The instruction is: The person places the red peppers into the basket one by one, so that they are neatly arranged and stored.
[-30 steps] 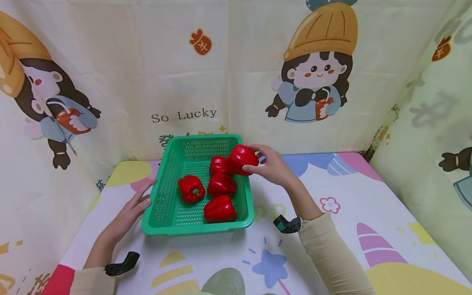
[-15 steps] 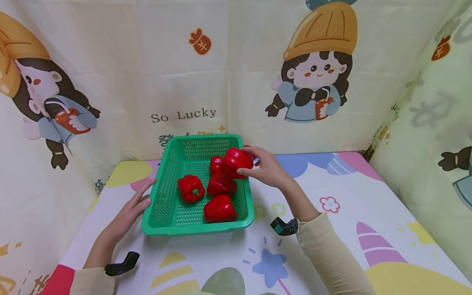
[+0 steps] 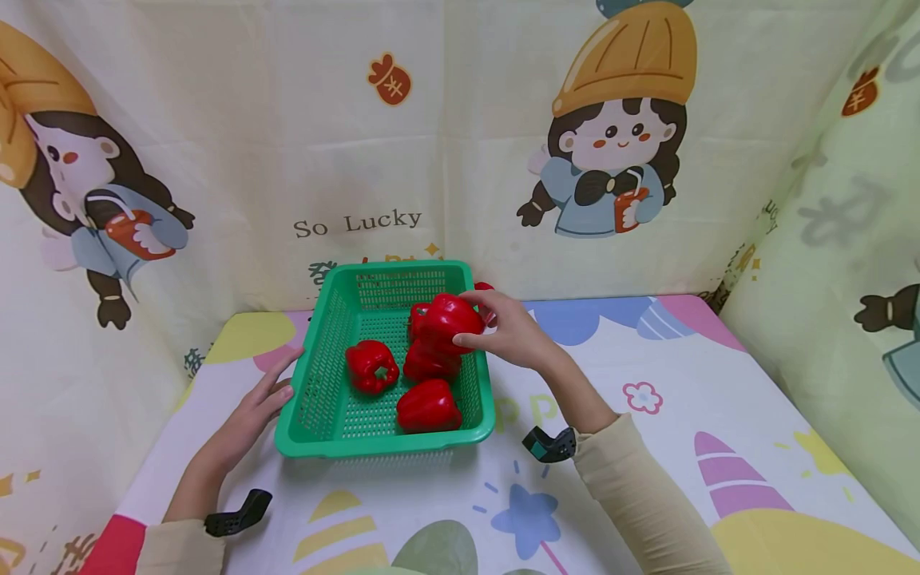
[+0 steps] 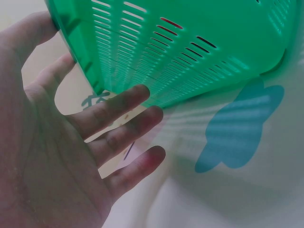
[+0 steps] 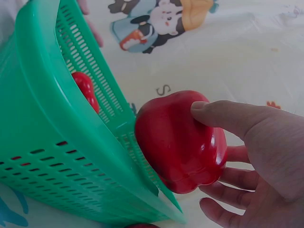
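My right hand grips a red bell pepper over the right side of a green plastic basket. In the right wrist view, the thumb lies on the held pepper and the fingers sit behind it, near the basket's rim. Several other red peppers lie in the basket: one at the left, one at the front, others partly hidden under the held one. My left hand has its fingers spread and touches the basket's left rim.
Another red object, mostly hidden by my right hand, shows just outside the basket's right side. The table has a printed cover. A printed cloth hangs close behind the basket.
My right hand has moved left and slightly nearer with the pepper, further over the basket. The red object behind that hand has come into view. My left hand and the basket stay put.
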`<state>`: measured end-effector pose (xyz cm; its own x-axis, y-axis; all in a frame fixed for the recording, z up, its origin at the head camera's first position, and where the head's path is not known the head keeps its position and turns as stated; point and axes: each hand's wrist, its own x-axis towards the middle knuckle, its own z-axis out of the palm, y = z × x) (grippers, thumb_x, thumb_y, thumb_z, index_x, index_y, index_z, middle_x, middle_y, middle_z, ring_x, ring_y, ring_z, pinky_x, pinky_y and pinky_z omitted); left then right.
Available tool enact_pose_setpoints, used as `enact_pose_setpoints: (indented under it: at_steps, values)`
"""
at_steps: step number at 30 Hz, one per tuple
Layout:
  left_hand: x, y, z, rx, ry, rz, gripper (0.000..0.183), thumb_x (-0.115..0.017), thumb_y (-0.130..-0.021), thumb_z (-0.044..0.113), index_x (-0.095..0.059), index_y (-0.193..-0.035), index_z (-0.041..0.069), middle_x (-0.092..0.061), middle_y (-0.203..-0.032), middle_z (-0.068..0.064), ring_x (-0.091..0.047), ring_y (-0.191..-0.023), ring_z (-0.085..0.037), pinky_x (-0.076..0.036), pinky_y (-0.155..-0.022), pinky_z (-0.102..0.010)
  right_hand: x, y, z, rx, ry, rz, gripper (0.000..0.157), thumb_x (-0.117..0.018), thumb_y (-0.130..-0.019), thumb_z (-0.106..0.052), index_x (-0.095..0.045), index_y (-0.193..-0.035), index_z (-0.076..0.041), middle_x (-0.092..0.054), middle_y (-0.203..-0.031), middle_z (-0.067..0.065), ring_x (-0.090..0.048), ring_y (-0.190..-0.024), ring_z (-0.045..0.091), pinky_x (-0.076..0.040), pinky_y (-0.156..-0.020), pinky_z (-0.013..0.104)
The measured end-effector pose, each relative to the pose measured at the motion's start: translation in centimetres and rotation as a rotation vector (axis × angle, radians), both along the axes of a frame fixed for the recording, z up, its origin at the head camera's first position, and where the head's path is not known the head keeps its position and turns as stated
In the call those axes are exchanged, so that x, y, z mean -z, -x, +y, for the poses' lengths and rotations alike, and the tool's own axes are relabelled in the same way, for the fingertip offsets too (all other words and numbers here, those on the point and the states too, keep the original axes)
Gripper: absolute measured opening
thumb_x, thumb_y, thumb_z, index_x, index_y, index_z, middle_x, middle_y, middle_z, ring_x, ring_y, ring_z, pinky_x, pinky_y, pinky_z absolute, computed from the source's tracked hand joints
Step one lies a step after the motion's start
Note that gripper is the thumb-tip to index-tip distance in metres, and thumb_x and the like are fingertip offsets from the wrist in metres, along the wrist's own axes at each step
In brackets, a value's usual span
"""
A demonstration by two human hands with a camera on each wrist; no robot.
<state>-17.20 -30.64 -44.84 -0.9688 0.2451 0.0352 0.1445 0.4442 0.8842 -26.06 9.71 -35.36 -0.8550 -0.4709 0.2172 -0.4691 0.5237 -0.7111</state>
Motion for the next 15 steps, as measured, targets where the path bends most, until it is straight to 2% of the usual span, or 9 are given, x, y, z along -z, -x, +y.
enact_pose_setpoints:
  at_steps: [3,7,10,12,15]
  values:
    - [-0.05,0.01,0.01,0.0,0.001,0.0,0.055,-0.032,-0.105,0.032,-0.01,-0.155,0.035,-0.018,-0.16,-0.018,-0.033,-0.119,0.017,-0.04,-0.101,-0.063,-0.1,-0.19,-0.28,-0.015,-0.014,0.0,0.062,-0.077,-0.08,-0.03,-0.053,-0.135,-0.014,-0.06,-0.108,0.006,-0.057,-0.098,0.025,-0.055,-0.07,0.03]
    - [-0.13,0.0,0.02,-0.002,0.009,0.002,0.055,-0.031,-0.105,0.032,-0.01,-0.156,0.035,-0.018,-0.159,-0.019,-0.033,-0.118,0.019,-0.042,-0.1,-0.052,-0.18,-0.43,-0.59,-0.023,-0.045,0.002,0.064,-0.077,-0.079,-0.032,-0.052,-0.136,-0.016,-0.06,-0.112,0.004,-0.056,-0.099,0.023,-0.055,-0.07,0.029]
    - [-0.15,-0.03,0.03,-0.005,0.012,0.001,0.055,-0.032,-0.105,0.032,-0.01,-0.156,0.035,-0.018,-0.159,-0.019,-0.035,-0.121,0.015,-0.042,-0.1,-0.053,-0.23,-0.6,-0.74,-0.021,-0.051,-0.002,0.066,-0.079,-0.078,-0.032,-0.051,-0.136,-0.017,-0.059,-0.116,0.002,-0.055,-0.101,0.021,-0.055,-0.071,0.029]
    - [-0.16,-0.05,0.08,-0.008,0.01,-0.003,0.056,-0.032,-0.105,0.033,-0.01,-0.156,0.035,-0.018,-0.16,-0.019,-0.039,-0.13,0.002,-0.042,-0.101,-0.06,-0.2,-0.69,-0.84,-0.025,-0.046,-0.009,0.067,-0.079,-0.078,-0.032,-0.051,-0.136,-0.017,-0.059,-0.117,0.001,-0.055,-0.102,0.02,-0.055,-0.072,0.029]
    - [-0.16,-0.02,0.16,-0.01,0.003,-0.012,0.056,-0.032,-0.104,0.033,-0.009,-0.156,0.035,-0.016,-0.161,-0.017,-0.036,-0.138,-0.029,-0.038,-0.102,-0.068,-0.09,-0.79,-1.02,-0.035,-0.042,-0.019,0.067,-0.079,-0.078,-0.032,-0.051,-0.136,-0.018,-0.058,-0.117,0.0,-0.054,-0.102,0.019,-0.056,-0.072,0.029]
